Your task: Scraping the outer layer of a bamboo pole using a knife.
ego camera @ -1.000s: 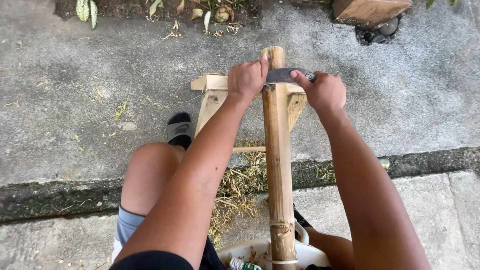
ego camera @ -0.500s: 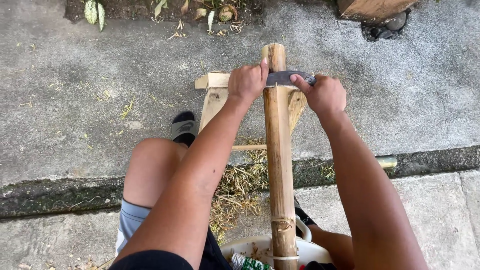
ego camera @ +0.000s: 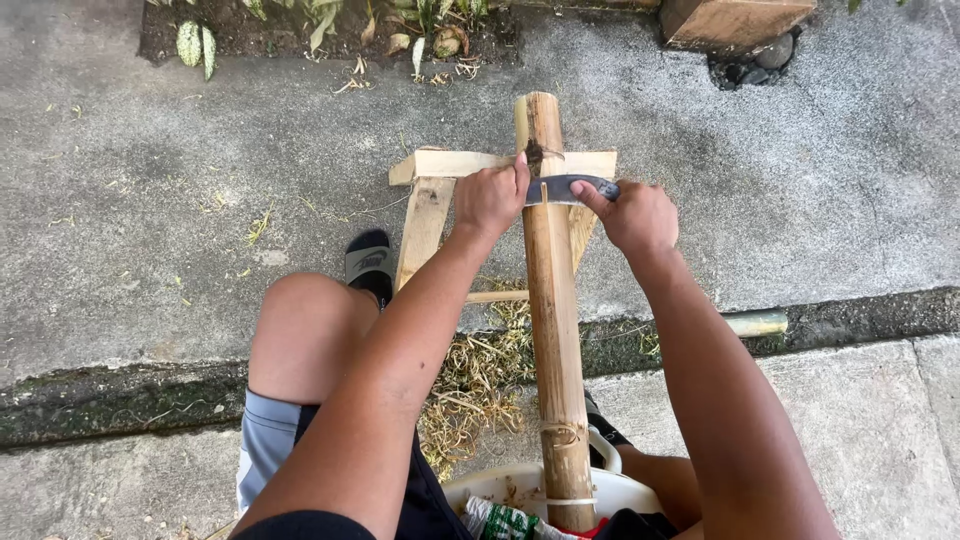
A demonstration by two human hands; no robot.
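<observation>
While the bamboo pole [ego camera: 552, 330] runs lengthwise up the middle of the view, both hands sit near its far end w/ a curved blade [ego camera: 566, 189] laid across it. Left hand [ego camera: 490, 198] is clenched around the blade's left end (handle itself hidden inside the fist), thumb pressed against the pole's side. Right hand [ego camera: 637, 216] is closed on the blade's other end, fingers pinching the dark metal tip just right of the pole. Blade lies crosswise, touching the pole's upper surface, a bit below the cut top end.

Pole rests on a pale wooden frame [ego camera: 428, 205], whose crossbar passes under it near the hands; near end of the pole comes down betw. the person's legs, where thin binding wraps it just above a white bucket [ego camera: 495, 487] (only its rim and some contents show). Dry shavings [ego camera: 472, 385] lie heaped on the ground left of the pole, below the frame. Left knee is bent, w/ a black-and-grey sandal [ego camera: 369, 262] on the foot beside the frame's leg. Ground is grey concrete [ego camera: 150, 220], w/ a soil strip and leaves along the top edge.
</observation>
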